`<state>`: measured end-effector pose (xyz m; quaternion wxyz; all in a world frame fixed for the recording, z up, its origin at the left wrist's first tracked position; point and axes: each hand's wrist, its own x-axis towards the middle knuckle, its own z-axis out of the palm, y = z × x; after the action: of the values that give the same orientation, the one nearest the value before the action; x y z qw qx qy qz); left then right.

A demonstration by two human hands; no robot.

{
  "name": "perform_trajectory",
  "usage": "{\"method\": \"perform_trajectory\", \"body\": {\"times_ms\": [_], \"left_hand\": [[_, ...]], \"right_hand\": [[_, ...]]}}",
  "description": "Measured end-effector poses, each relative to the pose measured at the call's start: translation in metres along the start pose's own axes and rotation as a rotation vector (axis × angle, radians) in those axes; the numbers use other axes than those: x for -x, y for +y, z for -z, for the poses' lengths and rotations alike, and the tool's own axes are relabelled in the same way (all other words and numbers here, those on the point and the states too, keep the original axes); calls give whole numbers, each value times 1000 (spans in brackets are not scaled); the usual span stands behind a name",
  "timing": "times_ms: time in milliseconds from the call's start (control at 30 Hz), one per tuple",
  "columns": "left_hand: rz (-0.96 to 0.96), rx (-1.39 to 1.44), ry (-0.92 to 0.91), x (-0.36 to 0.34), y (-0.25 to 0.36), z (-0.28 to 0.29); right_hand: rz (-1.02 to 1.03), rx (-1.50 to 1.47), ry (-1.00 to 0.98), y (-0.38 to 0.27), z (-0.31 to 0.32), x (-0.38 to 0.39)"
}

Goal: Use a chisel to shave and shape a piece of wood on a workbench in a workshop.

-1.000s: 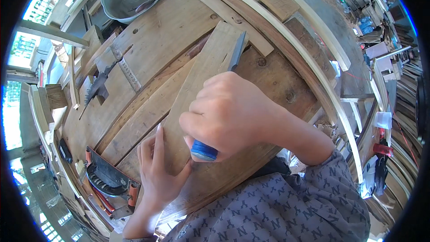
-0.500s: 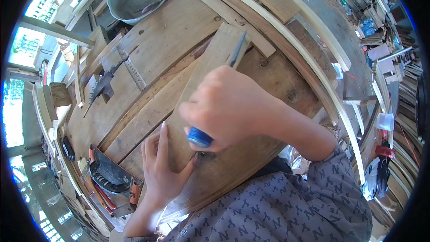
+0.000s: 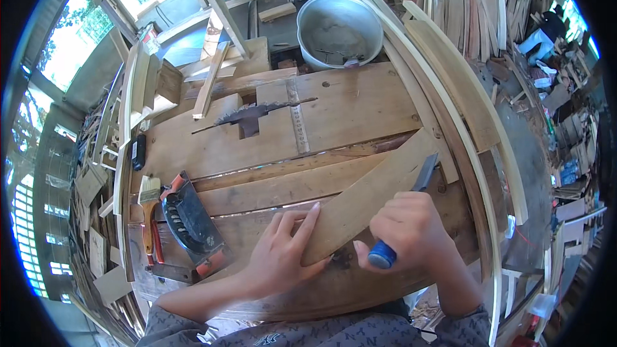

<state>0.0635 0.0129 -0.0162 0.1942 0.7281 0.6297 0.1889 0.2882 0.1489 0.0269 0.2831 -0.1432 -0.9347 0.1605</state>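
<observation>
A flat wooden board (image 3: 360, 199) lies slantwise on the workbench, its near end beside my left hand (image 3: 279, 250). The fingers of that hand press along the board's left edge, with the thumb by its near end, holding it. My right hand (image 3: 411, 228) is wrapped around a chisel (image 3: 382, 255), whose blue handle end shows below the fist. The flat steel blade (image 3: 425, 171) points up and away, near the board's right edge; whether it touches the wood I cannot tell.
Left on the bench (image 3: 218, 132) are a black tool with orange ends (image 3: 193, 222), a paintbrush (image 3: 148, 200) and a red-handled tool (image 3: 156, 244). A toothed saw blade (image 3: 247, 115) pokes through farther back. Behind stands a metal pot (image 3: 340, 29); long wood strips (image 3: 450, 109) line the right.
The whole view has swung and tilted, showing more of the bench's far side. My right fist, chisel in it, has moved back from over the board to its right side. My left hand stays at the board.
</observation>
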Motion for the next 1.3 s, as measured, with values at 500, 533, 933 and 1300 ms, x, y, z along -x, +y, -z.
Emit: {"method": "perform_trajectory", "body": {"times_ms": [500,533,933,1300], "left_hand": [[-19,-22,8,-4,6,4],[-11,-15,9,-3,6,4],[-24,-26,14,-1,1,1],[-28,-16,0,-3,3,5]], "right_hand": [[-102,-53,513,-16,-48,20],[-119,0,531,-13,-48,18],[-223,-8,424,-37,-61,6],[-267,29,406,-25,-56,4]]}}
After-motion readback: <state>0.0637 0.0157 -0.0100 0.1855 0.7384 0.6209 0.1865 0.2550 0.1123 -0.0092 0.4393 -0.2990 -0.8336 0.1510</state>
